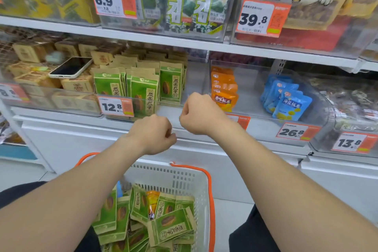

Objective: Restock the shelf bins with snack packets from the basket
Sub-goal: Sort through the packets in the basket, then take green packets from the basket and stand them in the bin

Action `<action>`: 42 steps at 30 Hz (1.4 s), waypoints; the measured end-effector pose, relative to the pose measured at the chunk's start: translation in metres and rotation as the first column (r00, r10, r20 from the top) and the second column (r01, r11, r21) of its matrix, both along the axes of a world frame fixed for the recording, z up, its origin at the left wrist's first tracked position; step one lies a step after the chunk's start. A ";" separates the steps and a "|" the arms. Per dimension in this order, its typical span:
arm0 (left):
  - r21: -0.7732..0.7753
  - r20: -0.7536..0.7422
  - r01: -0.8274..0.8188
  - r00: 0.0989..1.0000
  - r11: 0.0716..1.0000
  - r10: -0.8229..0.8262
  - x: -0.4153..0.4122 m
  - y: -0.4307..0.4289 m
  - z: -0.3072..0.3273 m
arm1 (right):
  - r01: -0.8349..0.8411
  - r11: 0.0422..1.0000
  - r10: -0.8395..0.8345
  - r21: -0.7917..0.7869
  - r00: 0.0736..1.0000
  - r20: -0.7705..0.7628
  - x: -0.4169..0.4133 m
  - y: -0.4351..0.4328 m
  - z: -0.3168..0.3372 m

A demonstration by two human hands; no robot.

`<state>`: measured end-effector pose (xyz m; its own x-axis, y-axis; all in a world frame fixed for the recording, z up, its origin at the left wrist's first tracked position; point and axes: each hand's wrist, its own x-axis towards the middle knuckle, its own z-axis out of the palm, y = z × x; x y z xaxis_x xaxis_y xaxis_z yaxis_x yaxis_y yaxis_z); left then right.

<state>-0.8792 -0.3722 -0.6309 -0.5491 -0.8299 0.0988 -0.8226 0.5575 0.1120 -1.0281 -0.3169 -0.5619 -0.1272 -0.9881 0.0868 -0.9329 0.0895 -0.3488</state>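
Reaching forward at shelf level, both bare arms extend over the basket (184, 178), a white perforated one with an orange handle (211, 200), which sits low in front of the person. The left hand (151, 134) is knuckles-up with all fingers curled and thumb and forefinger tips together, right at the lower front edge of the clear bin (171, 111). No packet shows in it, and whether it grips the bin edge cannot be told. The right hand (197, 114) is higher and just beside the left, also curled into a fist, at the bin's front rim near the right corner. Its fingertips are hidden, so a hold on the rim cannot be confirmed. The bin holds upright green packets (144, 92) in rows on its left and centre, with bare floor on the right. A price tag (115, 106) reading 12.8 is fixed to the bin front. Loose green packets in the basket (171, 225) lie piled at mixed angles, with one orange packet (152, 200) standing among them. The next bin to the right contains a row of orange pouches (224, 96) and, well apart, blue pouches (290, 104). To the left, a phone (71, 67) rests tilted on stacked brown boxes (77, 84).
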 end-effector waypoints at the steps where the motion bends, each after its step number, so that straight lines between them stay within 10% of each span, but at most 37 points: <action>1: 0.058 0.075 0.004 0.997 0.998 -0.009 0.011 -0.002 -0.008 | -0.054 0.996 0.058 0.077 0.997 -0.053 0.009 0.000 -0.005; 10: 0.436 0.525 -0.110 0.837 0.893 -0.153 0.064 -0.015 -0.083 | -0.252 0.770 0.472 0.586 0.843 -0.258 0.087 -0.010 -0.068; 24: 0.605 0.667 -0.049 0.575 0.795 -0.473 0.056 0.033 -0.167 | -0.195 0.679 0.534 0.708 0.793 -0.294 0.100 -0.047 -0.125; 38: 0.333 0.668 0.270 0.608 0.904 -0.428 0.045 0.029 -0.192 | -0.173 0.629 0.522 0.758 0.816 -0.247 0.088 -0.070 -0.139; 42: 0.221 0.582 0.206 0.756 0.953 -0.299 0.041 0.012 -0.184 | -0.143 0.631 0.529 0.763 0.799 -0.287 0.079 -0.072 -0.136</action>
